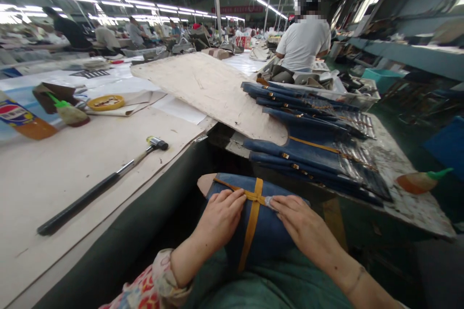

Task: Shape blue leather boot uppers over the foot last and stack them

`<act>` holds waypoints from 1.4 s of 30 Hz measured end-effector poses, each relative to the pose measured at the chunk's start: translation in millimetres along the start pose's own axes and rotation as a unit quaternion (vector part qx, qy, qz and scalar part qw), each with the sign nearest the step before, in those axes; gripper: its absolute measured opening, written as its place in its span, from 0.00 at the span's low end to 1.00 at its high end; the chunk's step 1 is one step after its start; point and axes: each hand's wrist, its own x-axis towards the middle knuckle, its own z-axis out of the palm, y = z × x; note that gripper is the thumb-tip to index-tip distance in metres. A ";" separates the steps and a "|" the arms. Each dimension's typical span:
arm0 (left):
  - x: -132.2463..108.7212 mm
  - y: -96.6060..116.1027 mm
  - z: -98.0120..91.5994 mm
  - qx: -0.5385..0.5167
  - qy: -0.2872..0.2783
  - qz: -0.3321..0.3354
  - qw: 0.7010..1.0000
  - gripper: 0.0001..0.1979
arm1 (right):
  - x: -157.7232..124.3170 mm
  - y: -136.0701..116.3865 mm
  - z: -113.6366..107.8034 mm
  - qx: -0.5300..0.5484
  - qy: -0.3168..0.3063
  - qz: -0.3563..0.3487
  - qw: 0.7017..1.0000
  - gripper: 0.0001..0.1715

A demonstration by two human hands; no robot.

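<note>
A blue bag panel (275,236) with tan straps crossing on it lies over a pale board end (207,184) above my lap. My left hand (222,215) has its fingers curled together on the cross strap (250,196), left of the crossing. On the other side, my right hand (297,215) pinches the strap's right end. A small shiny whitish bit shows at its fingertips; I cannot tell what it is. The lengthwise strap (250,231) runs down toward my green-clad lap. Both thumbs are mostly hidden.
A hammer (108,181) lies on the left table beside a yellow dish (106,102), glue bottle (70,112) and drink bottle (25,118). Blue panels (308,130) are stacked at right, near another glue bottle (416,182). A person in white (304,41) sits ahead beyond the long board (203,87).
</note>
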 end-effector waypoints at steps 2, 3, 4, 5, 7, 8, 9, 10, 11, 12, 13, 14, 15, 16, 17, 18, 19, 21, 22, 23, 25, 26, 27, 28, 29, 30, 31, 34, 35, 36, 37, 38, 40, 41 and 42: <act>-1.3 -1.1 -0.7 -0.001 0.002 -0.003 1.000 0.15 | 7.7 -3.8 -6.5 0.020 -0.004 -0.018 1.000 0.21; -1.6 -1.2 -0.8 -0.002 0.000 -0.004 1.000 0.15 | 12.7 -6.7 -8.4 0.025 -0.003 -0.027 0.999 0.22; -1.8 -1.4 -0.8 -0.005 -0.003 -0.004 1.000 0.15 | 17.8 -9.7 -9.0 0.028 -0.002 -0.035 0.999 0.22; -1.9 -1.5 -0.7 -0.007 -0.005 -0.004 1.000 0.15 | 22.8 -12.5 -7.9 0.029 -0.001 -0.042 0.999 0.22; -1.9 -2.2 -0.5 -0.009 -0.006 -0.008 1.000 0.16 | 31.1 -17.0 -1.3 0.031 -0.001 -0.048 0.998 0.21; -1.9 -2.9 -0.6 -0.010 -0.007 -0.009 1.000 0.17 | 34.4 -18.7 3.6 0.033 -0.001 -0.047 0.998 0.20; -2.0 -3.8 -0.8 -0.010 -0.008 -0.008 1.000 0.17 | 37.3 -20.1 8.9 0.035 0.000 -0.045 0.998 0.19; -2.2 -5.1 -1.1 -0.010 -0.007 -0.007 1.000 0.18 | 39.9 -21.4 14.1 0.038 0.001 -0.042 0.998 0.18; -2.6 -6.7 -1.4 -0.011 -0.006 -0.007 1.000 0.18 | 42.5 -22.8 18.7 0.041 0.002 -0.041 0.998 0.17; -3.3 -8.7 -1.8 -0.012 -0.004 -0.008 1.000 0.18 | 45.1 -24.5 22.5 0.044 0.001 -0.043 0.998 0.17; -4.2 -11.1 -2.1 -0.011 0.000 -0.011 1.000 0.18 | 47.8 -26.4 25.4 0.045 0.001 -0.047 0.998 0.16; -5.3 -13.9 -2.3 -0.009 0.003 -0.016 1.000 0.18 | 50.8 -28.5 27.5 0.045 0.001 -0.053 0.998 0.15; -6.5 -16.9 -2.3 -0.006 0.005 -0.021 1.000 0.18 | 53.9 -30.8 29.0 0.045 0.001 -0.059 0.997 0.15; -7.9 -20.2 -2.3 -0.001 0.005 -0.026 1.000 0.18 | 57.2 -33.1 30.1 0.045 0.000 -0.064 0.997 0.16; -9.2 -23.5 -2.3 0.006 0.006 -0.031 0.999 0.18 | 60.7 -35.3 31.1 0.045 -0.002 -0.067 0.997 0.16; -10.5 -26.7 -2.4 0.013 0.007 -0.036 0.999 0.18 | 64.3 -37.4 32.2 0.046 -0.005 -0.068 0.997 0.16; -11.6 -29.8 -2.6 0.020 0.008 -0.043 0.999 0.18 | 67.9 -39.4 33.3 0.048 -0.009 -0.068 0.997 0.16; -13.6 -35.6 -3.9 0.034 0.014 -0.057 0.998 0.17 | 75.6 -43.3 36.2 0.053 -0.020 -0.064 0.996 0.16; -14.6 -38.3 -4.9 0.041 0.018 -0.064 0.997 0.17 | 79.6 -45.5 37.8 0.054 -0.026 -0.062 0.996 0.15; -15.6 -40.9 -6.1 0.047 0.023 -0.070 0.996 0.16 | 83.8 -47.9 39.6 0.055 -0.030 -0.061 0.996 0.15; -18.0 -46.2 -9.1 0.059 0.036 -0.081 0.994 0.16 | 92.5 -53.4 43.8 0.054 -0.035 -0.063 0.996 0.15; -19.3 -48.7 -10.7 0.064 0.041 -0.090 0.993 0.15 | 97.0 -56.6 46.1 0.053 -0.035 -0.066 0.996 0.16; -20.6 -51.1 -12.3 0.067 0.043 -0.100 0.992 0.15 | 101.4 -59.9 48.5 0.053 -0.034 -0.069 0.996 0.16; -21.8 -53.2 -13.6 0.070 0.043 -0.112 0.990 0.15 | 105.8 -63.2 51.0 0.052 -0.033 -0.072 0.995 0.16; -22.8 -54.9 -14.7 0.073 0.042 -0.124 0.989 0.15 | 109.9 -66.4 53.3 0.051 -0.032 -0.075 0.995 0.16; -23.6 -56.1 -15.4 0.077 0.040 -0.135 0.987 0.15 | 113.5 -69.3 55.4 0.050 -0.030 -0.078 0.995 0.16; -24.0 -57.0 -15.8 0.081 0.039 -0.143 0.986 0.15 | 116.3 -71.7 56.9 0.048 -0.028 -0.080 0.995 0.15; -23.6 -60.0 -19.0 0.078 0.036 -0.147 0.985 0.14 | 118.6 -74.8 57.7 0.041 -0.021 -0.084 0.995 0.15; -23.2 -62.7 -22.5 0.069 0.030 -0.143 0.987 0.13 | 116.9 -74.1 56.6 0.037 -0.018 -0.085 0.996 0.15; -23.2 -67.2 -28.2 0.060 0.026 -0.139 0.988 0.12 | 113.9 -72.6 54.9 0.033 -0.016 -0.085 0.996 0.16; -23.9 -74.0 -36.4 0.054 0.027 -0.140 0.988 0.12 | 109.6 -70.2 52.8 0.029 -0.013 -0.084 0.996 0.16; -25.6 -83.4 -47.2 0.057 0.036 -0.148 0.987 0.13 | 104.3 -67.1 50.3 0.025 -0.012 -0.084 0.996 0.16; -33.4 -109.8 -75.1 0.090 0.074 -0.188 0.975 0.16 | 90.7 -59.0 44.8 0.019 -0.010 -0.083 0.996 0.16; -39.7 -125.9 -90.4 0.119 0.093 -0.221 0.964 0.17 | 82.6 -54.1 42.0 0.016 -0.008 -0.083 0.996 0.16; -47.3 -142.7 -105.2 0.150 0.098 -0.259 0.949 0.19 | 74.0 -48.8 39.2 0.009 -0.005 -0.084 0.996 0.17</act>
